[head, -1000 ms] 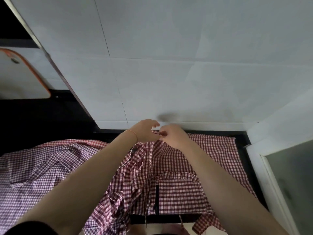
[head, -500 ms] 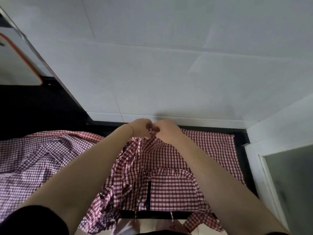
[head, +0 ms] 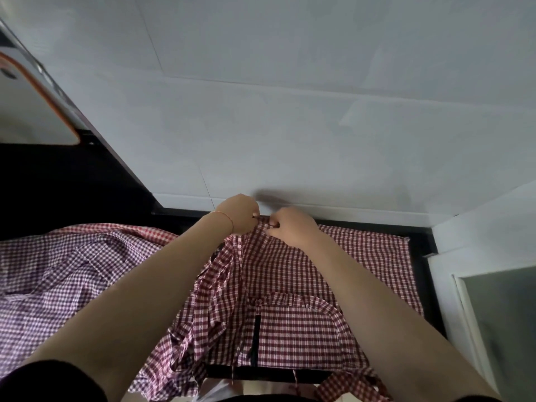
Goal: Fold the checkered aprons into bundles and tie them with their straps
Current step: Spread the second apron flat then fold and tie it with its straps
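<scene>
Red-checked apron (head: 290, 285) lies spread, unfolded, as left hand (head: 239, 214) and right hand (head: 291, 227) pinch its far edge; purple apron (head: 58, 271) waits untouched.

Bare forearms, black sleeves (head: 52, 381), thin bracelet (head: 227, 218) on left wrist.

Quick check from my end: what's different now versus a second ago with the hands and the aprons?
Very little. The left hand and right hand still pinch the far edge of the red checkered apron near the wall; half a second ago they touched, now a small gap has opened between them. The purple checkered apron stays crumpled at left, and the red apron's pocket stays flat.
</scene>
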A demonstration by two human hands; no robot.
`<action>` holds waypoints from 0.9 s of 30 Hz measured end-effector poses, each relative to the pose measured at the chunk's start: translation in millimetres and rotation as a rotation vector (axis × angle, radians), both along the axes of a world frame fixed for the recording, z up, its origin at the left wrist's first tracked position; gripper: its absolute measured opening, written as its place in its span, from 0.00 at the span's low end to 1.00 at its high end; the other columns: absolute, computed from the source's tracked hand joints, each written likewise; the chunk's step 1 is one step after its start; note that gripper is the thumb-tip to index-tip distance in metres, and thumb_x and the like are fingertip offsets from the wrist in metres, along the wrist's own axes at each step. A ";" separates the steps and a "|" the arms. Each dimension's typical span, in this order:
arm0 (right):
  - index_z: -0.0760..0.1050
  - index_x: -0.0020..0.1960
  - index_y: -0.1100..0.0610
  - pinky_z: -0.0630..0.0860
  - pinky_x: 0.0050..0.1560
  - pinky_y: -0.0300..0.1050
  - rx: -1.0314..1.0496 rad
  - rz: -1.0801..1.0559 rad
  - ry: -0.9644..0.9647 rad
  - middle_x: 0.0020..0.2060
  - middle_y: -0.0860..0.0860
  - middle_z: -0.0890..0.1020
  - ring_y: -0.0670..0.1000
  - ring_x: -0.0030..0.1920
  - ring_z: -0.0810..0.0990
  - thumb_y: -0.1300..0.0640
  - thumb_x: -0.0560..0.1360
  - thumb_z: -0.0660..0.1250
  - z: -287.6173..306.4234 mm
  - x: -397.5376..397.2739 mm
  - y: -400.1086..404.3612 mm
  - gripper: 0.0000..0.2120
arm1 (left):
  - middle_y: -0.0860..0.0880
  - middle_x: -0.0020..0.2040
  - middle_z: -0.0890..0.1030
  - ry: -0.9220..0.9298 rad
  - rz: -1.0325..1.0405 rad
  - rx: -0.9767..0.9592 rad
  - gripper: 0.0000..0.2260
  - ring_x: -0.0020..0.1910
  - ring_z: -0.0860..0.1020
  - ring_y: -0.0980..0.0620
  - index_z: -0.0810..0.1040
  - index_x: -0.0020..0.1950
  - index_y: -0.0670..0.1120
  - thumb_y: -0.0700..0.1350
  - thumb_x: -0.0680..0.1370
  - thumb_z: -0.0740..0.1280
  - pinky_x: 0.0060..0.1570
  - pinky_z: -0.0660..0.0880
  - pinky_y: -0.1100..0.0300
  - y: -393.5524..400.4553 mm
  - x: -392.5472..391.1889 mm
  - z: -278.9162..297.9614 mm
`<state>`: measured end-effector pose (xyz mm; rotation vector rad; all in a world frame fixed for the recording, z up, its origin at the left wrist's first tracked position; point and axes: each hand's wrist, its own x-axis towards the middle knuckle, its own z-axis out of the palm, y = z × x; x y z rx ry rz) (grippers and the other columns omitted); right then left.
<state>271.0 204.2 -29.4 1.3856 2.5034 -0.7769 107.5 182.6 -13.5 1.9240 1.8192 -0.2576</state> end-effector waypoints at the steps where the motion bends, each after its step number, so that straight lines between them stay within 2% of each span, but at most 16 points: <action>1: 0.79 0.41 0.55 0.76 0.39 0.47 0.003 -0.001 -0.018 0.34 0.49 0.79 0.49 0.34 0.77 0.48 0.78 0.68 -1.3 6.8 1.2 0.12 | 0.45 0.52 0.82 0.025 -0.011 0.002 0.10 0.49 0.78 0.46 0.82 0.51 0.46 0.44 0.81 0.60 0.48 0.76 0.54 -0.3 -1.8 0.6; 3: 0.79 0.42 0.57 0.77 0.41 0.47 -0.006 -0.035 -0.050 0.36 0.51 0.81 0.51 0.36 0.79 0.48 0.78 0.68 -4.6 25.9 5.7 0.12 | 0.47 0.54 0.81 0.055 -0.027 -0.008 0.11 0.50 0.77 0.47 0.79 0.56 0.51 0.41 0.81 0.59 0.45 0.74 0.56 -1.6 -6.4 0.8; 5: 0.79 0.45 0.57 0.78 0.43 0.48 -0.011 -0.094 -0.054 0.38 0.52 0.82 0.52 0.38 0.81 0.48 0.80 0.66 -7.7 45.8 10.2 0.13 | 0.50 0.48 0.79 0.103 -0.052 -0.015 0.14 0.48 0.77 0.48 0.78 0.60 0.50 0.38 0.81 0.57 0.42 0.70 0.58 -3.7 -8.2 0.2; 7: 0.79 0.46 0.56 0.79 0.44 0.49 -0.004 -0.149 -0.018 0.38 0.51 0.81 0.51 0.38 0.80 0.48 0.81 0.65 -10.1 57.5 10.3 0.12 | 0.50 0.44 0.76 0.198 -0.088 0.010 0.13 0.45 0.76 0.49 0.77 0.59 0.47 0.35 0.79 0.58 0.41 0.70 0.59 -6.7 -1.1 -0.3; 10: 0.77 0.47 0.55 0.78 0.43 0.47 0.051 -0.161 0.006 0.38 0.50 0.80 0.50 0.38 0.79 0.49 0.81 0.63 -12.3 58.4 4.1 0.11 | 0.47 0.52 0.80 0.359 -0.122 0.052 0.11 0.51 0.80 0.47 0.78 0.57 0.44 0.34 0.79 0.60 0.43 0.72 0.58 -8.8 19.0 -1.6; 12: 0.77 0.48 0.55 0.77 0.42 0.46 0.092 -0.152 -0.006 0.39 0.49 0.80 0.49 0.38 0.79 0.48 0.82 0.62 -13.8 57.8 0.7 0.12 | 0.47 0.52 0.80 0.425 -0.118 0.064 0.10 0.52 0.81 0.47 0.79 0.55 0.43 0.33 0.79 0.60 0.42 0.71 0.59 -8.6 27.3 -1.3; 17: 0.76 0.55 0.56 0.77 0.42 0.47 0.165 -0.124 -0.002 0.44 0.50 0.82 0.51 0.42 0.79 0.46 0.82 0.60 -12.1 62.8 -3.6 0.14 | 0.50 0.41 0.74 0.489 -0.041 0.069 0.09 0.45 0.79 0.50 0.78 0.48 0.45 0.34 0.79 0.61 0.40 0.71 0.61 -7.0 42.1 0.9; 20: 0.72 0.61 0.55 0.78 0.43 0.49 0.201 -0.134 0.027 0.48 0.52 0.82 0.52 0.44 0.81 0.49 0.82 0.63 -10.7 64.1 -4.5 0.12 | 0.51 0.35 0.71 0.503 0.063 0.093 0.09 0.40 0.75 0.51 0.78 0.47 0.46 0.34 0.79 0.61 0.38 0.70 0.62 -6.7 51.1 2.7; 23: 0.74 0.64 0.55 0.78 0.49 0.49 0.172 -0.139 -0.024 0.54 0.53 0.82 0.54 0.51 0.81 0.51 0.81 0.65 -9.9 80.2 1.4 0.14 | 0.50 0.40 0.77 0.502 0.154 0.098 0.10 0.42 0.78 0.51 0.79 0.50 0.45 0.34 0.79 0.61 0.38 0.71 0.63 -8.3 49.4 0.2; 25: 0.77 0.60 0.56 0.75 0.47 0.47 0.129 -0.138 -0.116 0.52 0.53 0.82 0.54 0.50 0.81 0.52 0.81 0.64 -9.5 100.2 7.4 0.11 | 0.49 0.47 0.81 0.487 0.208 0.091 0.09 0.47 0.81 0.51 0.80 0.51 0.45 0.35 0.80 0.61 0.40 0.72 0.62 -10.4 47.7 -2.5; 27: 0.79 0.57 0.57 0.75 0.47 0.48 0.107 -0.176 -0.184 0.50 0.54 0.83 0.55 0.50 0.80 0.53 0.81 0.64 -11.1 122.4 13.5 0.10 | 0.49 0.46 0.81 0.459 0.261 0.090 0.10 0.46 0.81 0.50 0.80 0.51 0.44 0.34 0.80 0.61 0.39 0.73 0.62 -12.0 47.4 -3.1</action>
